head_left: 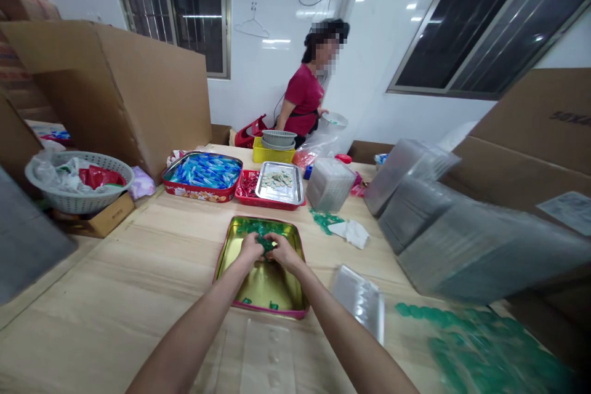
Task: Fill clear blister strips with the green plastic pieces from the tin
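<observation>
Your left hand [250, 248] and right hand [282, 251] are both down in a gold-lined metal tin [263, 283] with a pink rim, close together over a clump of translucent green plastic pieces [258, 235] at the tin's far end. Each grip curls downward onto the clump. You cannot tell whether either one pinches a piece, as the backs of the hands hide the fingertips. Two small green pieces [272, 305] lie apart at the tin's near edge.

The tin sits on a pale wood-grain table [115, 295]. Just to your right lies a clear plastic tray [359, 301]. Beyond it, at lower right, is a blurred spread of green pieces [484, 345]. Stacks of clear trays [462, 240] run along the right side, near a white cloth [349, 233].

Ahead stand a red tin of blue items [202, 175] and a silver tray [279, 183] holding pale pieces. A white basket [78, 181] sits at left. Past the table, a co-worker in a red shirt [302, 98] holds a pale round dish [334, 121].
</observation>
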The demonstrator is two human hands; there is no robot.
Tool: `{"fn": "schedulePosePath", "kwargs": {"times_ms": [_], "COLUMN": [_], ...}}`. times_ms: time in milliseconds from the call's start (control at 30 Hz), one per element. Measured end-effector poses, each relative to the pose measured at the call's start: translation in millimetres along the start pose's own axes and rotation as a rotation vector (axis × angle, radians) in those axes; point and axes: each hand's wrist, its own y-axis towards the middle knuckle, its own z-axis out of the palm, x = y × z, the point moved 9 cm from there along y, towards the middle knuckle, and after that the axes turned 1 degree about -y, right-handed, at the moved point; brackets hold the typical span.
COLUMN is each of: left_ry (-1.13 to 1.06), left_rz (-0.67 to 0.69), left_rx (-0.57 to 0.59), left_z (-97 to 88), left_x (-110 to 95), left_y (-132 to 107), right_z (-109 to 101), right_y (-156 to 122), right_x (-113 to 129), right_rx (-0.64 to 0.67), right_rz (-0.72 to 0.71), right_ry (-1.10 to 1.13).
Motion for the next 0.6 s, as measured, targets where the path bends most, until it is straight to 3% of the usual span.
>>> {"fn": "schedulePosePath", "kwargs": {"times_ms": [267,433,600], "left_ry": [-0.746,-1.019,-1.217], "left_rz": [-0.229,-0.325,-0.318], "left_rx": [0.120,0.096,0.070], "left_z": [-2.3,9.9,18.0], "left_x": [2,10,11], "left_y": [-36,-64,-98], "right_z": [-17,-21,-27], "right_y": [-31,-54,-76], "right_x": [60,87,102], "right_rx": [-0.043,-0.024,-0.052], "right_rz": [-0.108,-0.157,-0.180], "right_ry": [0.183,0.271,0.381]}}
